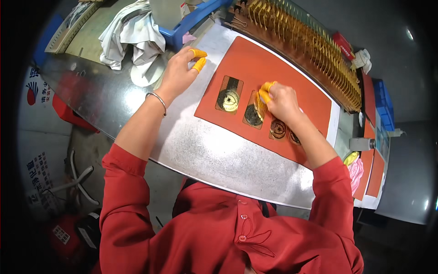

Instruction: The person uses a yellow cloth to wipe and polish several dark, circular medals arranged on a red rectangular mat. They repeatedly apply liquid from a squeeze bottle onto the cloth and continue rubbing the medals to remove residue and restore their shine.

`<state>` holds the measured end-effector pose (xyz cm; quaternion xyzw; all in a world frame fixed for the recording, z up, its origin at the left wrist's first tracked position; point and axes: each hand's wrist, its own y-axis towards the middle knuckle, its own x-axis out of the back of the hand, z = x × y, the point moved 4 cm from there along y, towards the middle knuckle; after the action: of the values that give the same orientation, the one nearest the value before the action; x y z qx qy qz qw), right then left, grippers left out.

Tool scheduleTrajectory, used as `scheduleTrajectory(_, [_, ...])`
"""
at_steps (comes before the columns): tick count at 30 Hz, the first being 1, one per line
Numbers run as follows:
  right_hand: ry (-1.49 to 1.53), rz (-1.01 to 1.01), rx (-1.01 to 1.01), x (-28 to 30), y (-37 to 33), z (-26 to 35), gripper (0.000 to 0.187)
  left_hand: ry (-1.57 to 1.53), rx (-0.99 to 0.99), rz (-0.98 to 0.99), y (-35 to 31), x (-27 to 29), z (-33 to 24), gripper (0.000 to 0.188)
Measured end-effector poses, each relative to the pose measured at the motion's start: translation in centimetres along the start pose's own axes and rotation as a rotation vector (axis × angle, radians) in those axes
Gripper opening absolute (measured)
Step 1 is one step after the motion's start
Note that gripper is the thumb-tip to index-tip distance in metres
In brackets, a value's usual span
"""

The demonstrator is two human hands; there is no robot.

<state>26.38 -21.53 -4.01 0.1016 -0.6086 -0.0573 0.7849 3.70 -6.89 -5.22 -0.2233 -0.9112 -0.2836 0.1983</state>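
Note:
My left hand (179,75), with yellow finger cots on its thumb and forefinger, hovers at the left edge of the orange mat (269,64). Its fingers are apart and hold nothing. Over the middle of the mat, my right hand (280,100), also in yellow finger cots, pinches a thin gold metal plate (260,108). The plate is tilted, and its lower part lies over a dark rectangular patch. A gold-and-black plate (228,94) with a round emblem lies flat to the left. Right of the pinched plate is a dark emblem piece (278,129); another piece (294,137) is partly hidden by my right forearm.
A long rack (301,43) of many upright gold plates stands behind the mat. White cloths (132,34) and a blue bin (196,20) are at the back left. A bottle (362,144) and a pink cloth (356,174) lie at the right.

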Motion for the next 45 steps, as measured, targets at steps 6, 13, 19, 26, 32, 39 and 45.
scheduleTrajectory(6, [0.048, 0.035, 0.041, 0.1, -1.1, 0.4, 0.013, 0.047, -0.008, 0.001, 0.0, 0.2, 0.2, 0.017])
scheduleTrajectory(13, [0.042, 0.017, 0.082, 0.2, -2.0, 1.3, 0.015, 0.011, -0.035, 0.010, -0.3, -0.3, 0.1, 0.017])
scheduleTrajectory(19, [0.085, 0.018, 0.038, 0.2, -0.7, 0.9, 0.014, 0.037, -0.017, 0.030, 0.0, -0.2, 0.1, 0.017])
scheduleTrajectory(26, [0.047, 0.107, 0.165, -0.4, -2.2, 3.3, 0.009, 0.072, -0.020, 0.041, 0.3, -0.4, -0.3, 0.017])
scheduleTrajectory(32, [0.137, 0.091, 0.268, -0.2, -1.1, 3.0, 0.009, 0.094, -0.063, 0.027, 0.1, -0.1, 0.4, 0.017])
scheduleTrajectory(39, [0.076, 0.053, 0.160, -0.2, 0.4, 2.5, 0.011, 0.080, -0.027, 0.030, 0.1, -0.3, 0.5, 0.017])
scheduleTrajectory(45, [0.125, 0.058, 0.232, 0.0, -0.2, 2.0, 0.010, 0.068, -0.062, 0.021, 0.3, -0.3, 0.6, 0.016])
